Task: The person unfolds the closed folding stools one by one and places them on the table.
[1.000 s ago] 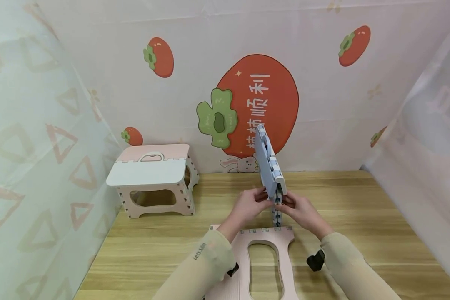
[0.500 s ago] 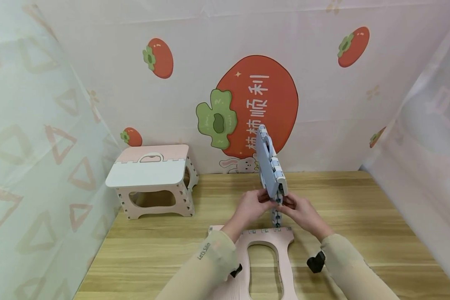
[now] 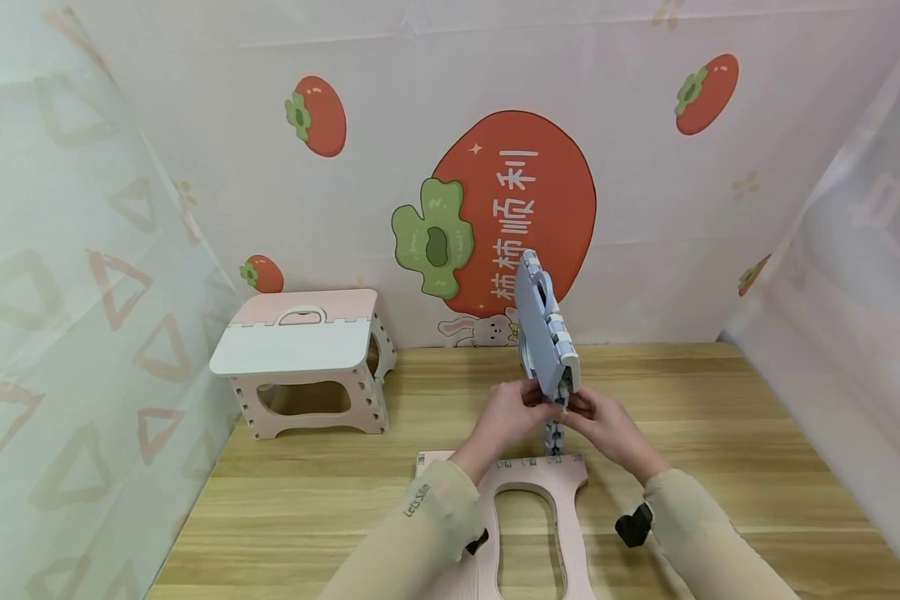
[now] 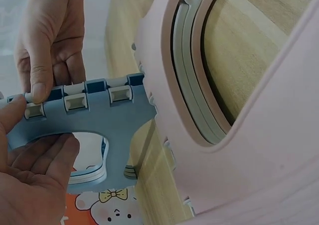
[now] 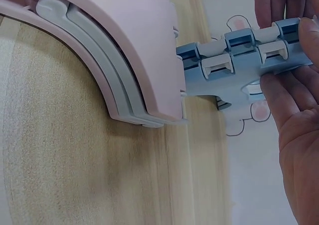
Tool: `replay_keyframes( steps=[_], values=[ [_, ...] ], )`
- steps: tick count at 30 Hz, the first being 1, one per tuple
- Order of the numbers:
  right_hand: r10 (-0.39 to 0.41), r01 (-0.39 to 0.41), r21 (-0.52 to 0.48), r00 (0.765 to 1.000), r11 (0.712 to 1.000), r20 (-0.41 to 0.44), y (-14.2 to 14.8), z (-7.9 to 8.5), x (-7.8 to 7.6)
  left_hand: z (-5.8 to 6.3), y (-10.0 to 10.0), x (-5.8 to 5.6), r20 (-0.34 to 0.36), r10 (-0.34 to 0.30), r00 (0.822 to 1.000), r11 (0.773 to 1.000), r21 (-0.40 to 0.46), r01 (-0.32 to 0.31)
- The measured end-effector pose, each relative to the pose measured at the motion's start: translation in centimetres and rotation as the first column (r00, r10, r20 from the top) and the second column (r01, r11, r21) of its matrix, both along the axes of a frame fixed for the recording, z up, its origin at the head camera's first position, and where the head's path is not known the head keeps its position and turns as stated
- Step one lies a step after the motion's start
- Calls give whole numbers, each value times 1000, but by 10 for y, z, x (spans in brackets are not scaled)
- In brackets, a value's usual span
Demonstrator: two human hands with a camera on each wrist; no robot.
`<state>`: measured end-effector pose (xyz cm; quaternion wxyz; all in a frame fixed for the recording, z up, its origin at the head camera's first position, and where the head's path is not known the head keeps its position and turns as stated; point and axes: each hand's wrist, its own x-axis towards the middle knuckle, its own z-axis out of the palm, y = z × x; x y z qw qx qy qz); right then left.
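A blue and white folding stool (image 3: 542, 333) stands on edge near the middle of the table, partly unfolded, its seat panel and handle uppermost. My left hand (image 3: 512, 417) grips its hinged leg panel (image 4: 117, 113) from the left, with fingers at the panel's cut-out in the left wrist view. From the right, my right hand (image 3: 603, 425) pinches the same hinged part, thumb on the hinge edge in the right wrist view. Just below, a folded pink stool (image 3: 570, 500) lies flat, partly under my left forearm.
At the back left an unfolded pink and white stool (image 3: 292, 346) stands on its legs. The wooden tabletop (image 3: 720, 417) is bounded by a printed cloth backdrop (image 3: 645, 208) behind and cloth at both sides.
The blue stool's upper panel has shifted slightly to the right. My left hand and forearm have moved a little to the right; the pink stools stay put.
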<state>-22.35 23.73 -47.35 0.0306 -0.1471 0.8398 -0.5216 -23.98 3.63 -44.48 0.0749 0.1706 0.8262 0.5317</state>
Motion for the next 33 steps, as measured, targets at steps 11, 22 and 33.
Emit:
replay_keyframes(
  steps=[11, 22, 33],
  values=[
    [1, -1, -7, 1000, 1000, -2, 1, -1, 1, -2, 0, 1, -96, -3, 995, 995, -101, -7],
    [17, -17, -15, 1000, 1000, 13, 2, -3, 2, 2, -2, 5, -114, -32, 993, 987, -160, 13],
    [18, -17, -24, 999, 1000, 33, 2, -3, 4, 5, -5, 5, -75, -41, 996, 984, -178, 27]
  ],
)
